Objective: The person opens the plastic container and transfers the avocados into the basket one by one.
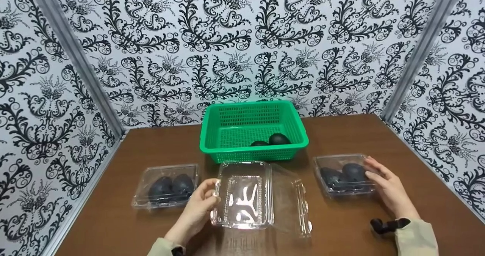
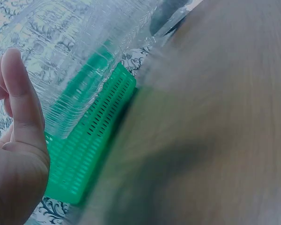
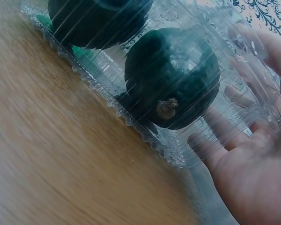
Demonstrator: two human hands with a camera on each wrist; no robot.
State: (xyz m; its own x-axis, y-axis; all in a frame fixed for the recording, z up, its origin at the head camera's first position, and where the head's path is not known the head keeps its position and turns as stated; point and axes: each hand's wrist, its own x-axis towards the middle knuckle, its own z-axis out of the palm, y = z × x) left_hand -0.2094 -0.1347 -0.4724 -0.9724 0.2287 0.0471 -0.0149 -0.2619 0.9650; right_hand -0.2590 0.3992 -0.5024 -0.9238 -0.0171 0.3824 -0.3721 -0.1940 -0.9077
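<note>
An unfolded clear plastic clamshell box [image 1: 242,195] with nothing inside is tilted up over the table's middle. My left hand [image 1: 202,201] pinches its left edge between thumb and fingers; in the left wrist view the thumb [image 2: 21,93] shows beside the clear plastic. To the right stands a closed clamshell box [image 1: 343,189] containing two dark avocados [image 3: 173,77]. My right hand [image 1: 388,187] rests against that box's right side, its fingers fairly straight; the right wrist view shows fingers [image 3: 210,147] through and beside the plastic.
Another closed clamshell box [image 1: 142,195] with two avocados [image 1: 161,187] stands on the left. A green basket [image 1: 254,153] is at the back of the brown table [image 1: 159,146], with avocados [image 1: 279,138] in its front right corner. Patterned walls [image 1: 227,40] enclose the table's back and sides.
</note>
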